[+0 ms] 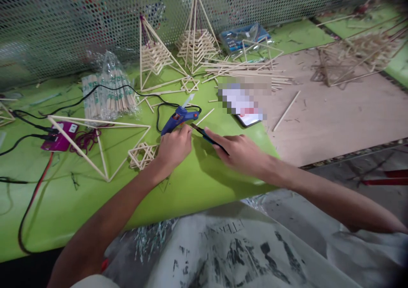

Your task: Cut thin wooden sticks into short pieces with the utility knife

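Observation:
My left hand is closed, its fingers pinching a thin wooden stick that points up and right. A cutter with a dark, teal-edged handle is gripped in my right hand; its metal tip meets the stick close to my left fingertips. The exact kind of cutter is not clear. Just behind my left hand lies a blue glue gun with a clear glue stick in its back. A small star-shaped stick frame rests beside my left wrist.
A large triangular stick frame and a purple power strip with cords lie left. Behind stand two stick pyramids, near bagged chopsticks and a stick pile. A phone lies right, near a loose stick on a board.

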Demonstrator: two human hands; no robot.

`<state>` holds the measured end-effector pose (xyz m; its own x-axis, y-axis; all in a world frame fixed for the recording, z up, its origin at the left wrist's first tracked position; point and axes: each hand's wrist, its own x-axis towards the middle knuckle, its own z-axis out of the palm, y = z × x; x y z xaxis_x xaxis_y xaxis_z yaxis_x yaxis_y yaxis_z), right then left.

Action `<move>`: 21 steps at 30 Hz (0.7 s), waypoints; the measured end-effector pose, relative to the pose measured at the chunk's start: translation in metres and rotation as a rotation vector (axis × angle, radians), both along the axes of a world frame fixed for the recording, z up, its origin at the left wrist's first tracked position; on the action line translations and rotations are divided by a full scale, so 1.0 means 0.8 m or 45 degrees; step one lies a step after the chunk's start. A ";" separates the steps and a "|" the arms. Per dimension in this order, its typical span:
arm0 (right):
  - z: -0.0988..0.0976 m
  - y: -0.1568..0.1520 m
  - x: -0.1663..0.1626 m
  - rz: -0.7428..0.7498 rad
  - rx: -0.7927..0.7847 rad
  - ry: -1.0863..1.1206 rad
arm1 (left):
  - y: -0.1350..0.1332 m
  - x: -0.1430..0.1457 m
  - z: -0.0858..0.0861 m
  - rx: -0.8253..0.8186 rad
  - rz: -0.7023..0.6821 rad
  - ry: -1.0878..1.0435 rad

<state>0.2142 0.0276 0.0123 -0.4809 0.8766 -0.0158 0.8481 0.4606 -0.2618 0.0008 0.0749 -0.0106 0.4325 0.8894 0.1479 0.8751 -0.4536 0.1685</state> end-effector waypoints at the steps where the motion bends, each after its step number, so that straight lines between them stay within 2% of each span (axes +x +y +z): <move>1: 0.000 -0.003 -0.001 0.006 0.015 -0.021 | 0.000 0.000 0.000 0.002 -0.009 0.004; 9: -0.001 -0.029 -0.010 0.023 0.161 -0.304 | 0.003 -0.003 -0.004 0.006 0.016 -0.027; 21: -0.006 -0.038 0.011 -0.036 0.147 -0.123 | 0.003 -0.003 -0.006 0.028 -0.015 -0.028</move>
